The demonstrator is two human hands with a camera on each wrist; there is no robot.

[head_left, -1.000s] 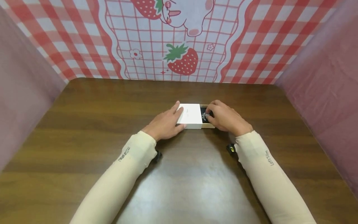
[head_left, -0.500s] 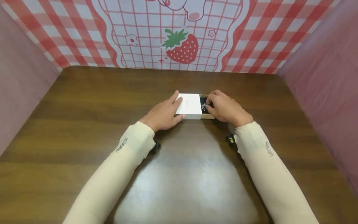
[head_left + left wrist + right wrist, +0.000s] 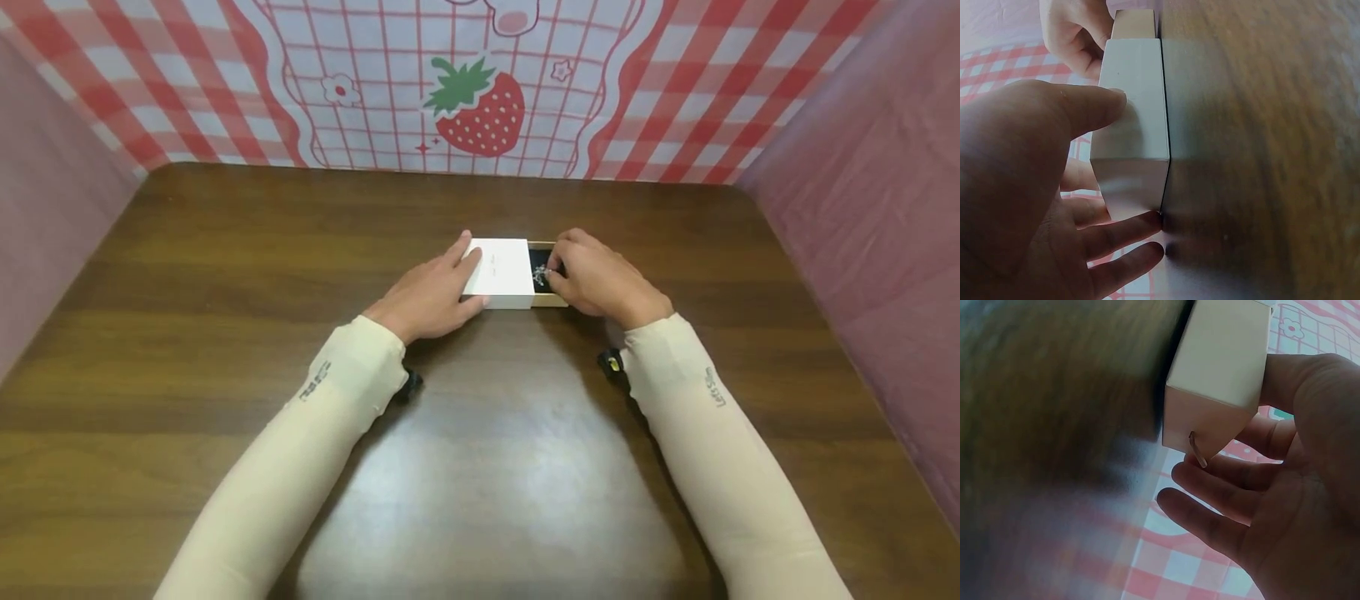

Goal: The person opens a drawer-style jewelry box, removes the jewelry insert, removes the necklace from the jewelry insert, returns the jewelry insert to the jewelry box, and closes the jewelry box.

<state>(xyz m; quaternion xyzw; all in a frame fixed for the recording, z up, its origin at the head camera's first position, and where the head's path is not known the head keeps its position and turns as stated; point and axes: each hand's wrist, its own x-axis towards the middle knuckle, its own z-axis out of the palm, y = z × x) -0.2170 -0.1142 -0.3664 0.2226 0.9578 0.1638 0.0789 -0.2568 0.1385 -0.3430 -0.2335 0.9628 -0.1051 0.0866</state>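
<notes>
Upper centre, the left hand (image 3: 429, 297) grips the box (image 3: 504, 271). The right hand (image 3: 600, 277) half-hides a trinket (image 3: 538, 275); pinched or not, I can't tell.

Wood-grain table (image 3: 187, 292), strawberry-print backdrop (image 3: 390, 92), pink drapes (image 3: 862, 183)

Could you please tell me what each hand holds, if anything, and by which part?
The left hand holds the white box by its left end. The right hand is at the silvery piece in the drawer; whether it pinches it cannot be told.

White box (image 3: 504, 275) lies flat, tan drawer (image 3: 550, 301) partly out.
</notes>
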